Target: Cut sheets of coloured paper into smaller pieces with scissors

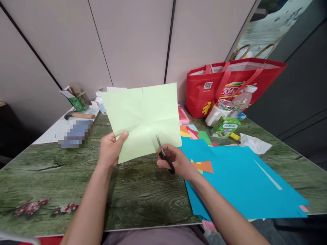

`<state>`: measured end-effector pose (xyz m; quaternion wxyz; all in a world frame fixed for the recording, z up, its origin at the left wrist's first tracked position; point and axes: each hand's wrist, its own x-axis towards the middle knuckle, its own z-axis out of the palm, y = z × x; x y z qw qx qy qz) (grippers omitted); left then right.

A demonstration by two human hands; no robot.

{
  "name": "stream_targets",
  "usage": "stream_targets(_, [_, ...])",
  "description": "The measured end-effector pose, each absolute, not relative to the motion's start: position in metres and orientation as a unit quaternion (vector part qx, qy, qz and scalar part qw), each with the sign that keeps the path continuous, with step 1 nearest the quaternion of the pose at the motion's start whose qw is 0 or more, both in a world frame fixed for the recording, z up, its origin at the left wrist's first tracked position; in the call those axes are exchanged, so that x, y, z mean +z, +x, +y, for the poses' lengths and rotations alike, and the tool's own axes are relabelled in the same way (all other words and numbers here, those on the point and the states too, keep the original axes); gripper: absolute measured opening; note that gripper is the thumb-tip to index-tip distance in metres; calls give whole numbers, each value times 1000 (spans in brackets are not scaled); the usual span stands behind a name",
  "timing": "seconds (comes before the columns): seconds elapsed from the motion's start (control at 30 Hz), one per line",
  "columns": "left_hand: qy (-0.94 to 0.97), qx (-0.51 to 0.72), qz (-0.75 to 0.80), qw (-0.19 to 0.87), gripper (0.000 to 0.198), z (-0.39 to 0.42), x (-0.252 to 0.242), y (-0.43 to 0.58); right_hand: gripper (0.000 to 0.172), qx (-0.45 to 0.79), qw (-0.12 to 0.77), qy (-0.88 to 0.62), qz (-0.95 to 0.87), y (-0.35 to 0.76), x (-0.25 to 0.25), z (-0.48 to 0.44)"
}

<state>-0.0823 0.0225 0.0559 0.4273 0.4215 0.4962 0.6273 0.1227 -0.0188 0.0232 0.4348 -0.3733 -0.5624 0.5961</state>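
At far left, a green box (78, 103) carries print too small to read. The left hand (110, 148) pinches a light green sheet (143, 114), raised mid-scene, by its near left corner. The right hand (178, 161) is curled around scissors (165, 156) at its near edge. Far right, a red bag (198, 93) bears a QR code (207, 85); nearer, a green carton (226, 128) reads "优酸乳".

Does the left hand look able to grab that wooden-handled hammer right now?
Probably not: the left hand is gripping the light green sheet. The hammer lies farther back to its left, looking mostly uncovered, so a free hand might reach it.
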Motion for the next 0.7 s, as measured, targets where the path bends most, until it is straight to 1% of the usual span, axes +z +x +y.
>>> stream_targets(0.1, [408,634,486,442,27,22,58,-83,36,612,408,-378,-563,124,23,-18])
stream_targets(0.23, [391,658,479,430,24,21,58,-81,37,632,399,-373,-550,124,26,-20])
stream_targets(0.4, [409,650,482,422,23,19,55,-77,36,656,388,-372,-530,121,27,-22])
stream_targets(0.47, [416,654,490,399,24,19,52,-76,36,663,386,-378,-517,121,26,-21])
stream_targets(0.6, [442,675,505,308,23,20,46,-78,36,671,387,-376,-509,123,22,-19])
stream_targets(0.7, [471,658,511,291,22,20,43,-79,35,674,385,-367,-513,124,22,-19])
